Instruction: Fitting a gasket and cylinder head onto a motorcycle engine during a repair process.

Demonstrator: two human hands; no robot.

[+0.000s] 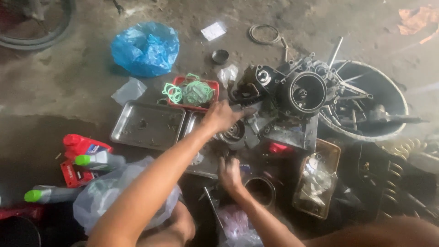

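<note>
A dark engine crankcase (299, 91) with a round opening lies on the concrete floor amid loose parts. My left hand (223, 116) reaches forward over a steel tray toward the left side of the engine, fingers extended and touching a part there; whether it grips anything I cannot tell. My right hand (230, 174) is lower, fingers down among small dark parts next to a round metal ring (260, 191). What it holds is hidden.
An empty steel tray (147, 126) lies left. A red basket (194, 91) holds green gaskets. A blue plastic bag (145, 48) sits behind it. Grey bottles with green caps (98, 160) and a red bottle (82, 144) lie left. A black basin (370, 100) holds tools.
</note>
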